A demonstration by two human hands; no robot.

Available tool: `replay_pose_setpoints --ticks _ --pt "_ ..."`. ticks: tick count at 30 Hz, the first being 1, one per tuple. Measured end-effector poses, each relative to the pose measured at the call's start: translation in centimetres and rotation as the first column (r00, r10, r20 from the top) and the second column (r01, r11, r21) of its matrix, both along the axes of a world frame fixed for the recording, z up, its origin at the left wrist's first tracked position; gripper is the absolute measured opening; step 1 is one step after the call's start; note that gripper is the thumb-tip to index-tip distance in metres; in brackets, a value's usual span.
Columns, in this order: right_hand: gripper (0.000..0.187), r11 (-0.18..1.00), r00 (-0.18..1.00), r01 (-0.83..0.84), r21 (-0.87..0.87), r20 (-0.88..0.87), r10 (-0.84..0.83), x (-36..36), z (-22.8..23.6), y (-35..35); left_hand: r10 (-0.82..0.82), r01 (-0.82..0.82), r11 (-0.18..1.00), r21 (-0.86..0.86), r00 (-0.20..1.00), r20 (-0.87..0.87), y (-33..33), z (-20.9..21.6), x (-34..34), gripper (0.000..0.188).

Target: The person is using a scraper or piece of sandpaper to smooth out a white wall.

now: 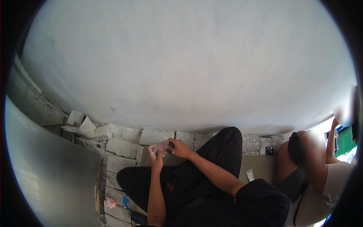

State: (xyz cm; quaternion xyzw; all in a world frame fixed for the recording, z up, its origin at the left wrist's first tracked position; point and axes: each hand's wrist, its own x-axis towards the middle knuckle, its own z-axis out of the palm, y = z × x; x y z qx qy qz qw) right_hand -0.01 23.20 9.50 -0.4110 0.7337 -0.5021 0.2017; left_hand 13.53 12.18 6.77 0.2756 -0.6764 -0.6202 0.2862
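A crinkled, see-through plastic wrapper is held above my crossed legs. My left hand grips its near left side with the fingers closed. On the other side, my right hand pinches the wrapper's right edge between thumb and fingers. Whether anything lies inside the plastic is too small to tell. Both hands are close together, a little beyond my black trousers.
A pale wall rises ahead of the brick floor. Broken white tiles lie at the left, beside a grey panel. Pink and blue scraps lie near it. Another person sits at my right, near a small black box.
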Motion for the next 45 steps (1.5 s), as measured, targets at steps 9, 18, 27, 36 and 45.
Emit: replay_pose_setpoints --ticks 9,18,27,36,45 --pt "0.027 0.997 0.999 0.008 0.07 -0.049 -0.004 0.2 -0.8 -0.5 -0.092 0.095 0.994 0.058 0.995 -0.046 -0.3 -0.2 -0.3 0.031" --pt "0.03 0.996 0.986 0.053 0.077 -0.162 -0.04 0.0 -1.9 -0.1 -0.062 0.087 0.944 -0.318 0.994 0.089 -0.1 -0.9 -0.6 0.04" --pt "0.034 0.991 0.994 0.038 0.129 -0.11 -0.023 0.6 -3.4 -0.5 -0.094 0.113 0.956 -0.269 0.992 0.083 -1.0 -2.9 -0.5 0.046" --pt "0.051 0.994 0.988 0.017 0.108 -0.153 0.0 1.4 -2.7 -0.8 -0.177 0.154 0.962 -0.226 0.98 -0.088 -3.3 -7.1 -1.3 0.065" --pt "0.034 0.98 0.955 0.174 0.098 -0.26 -0.143 2.2 -0.9 3.0 -0.245 0.225 0.969 0.098 0.918 0.312 0.6 -2.7 -3.0 0.07"
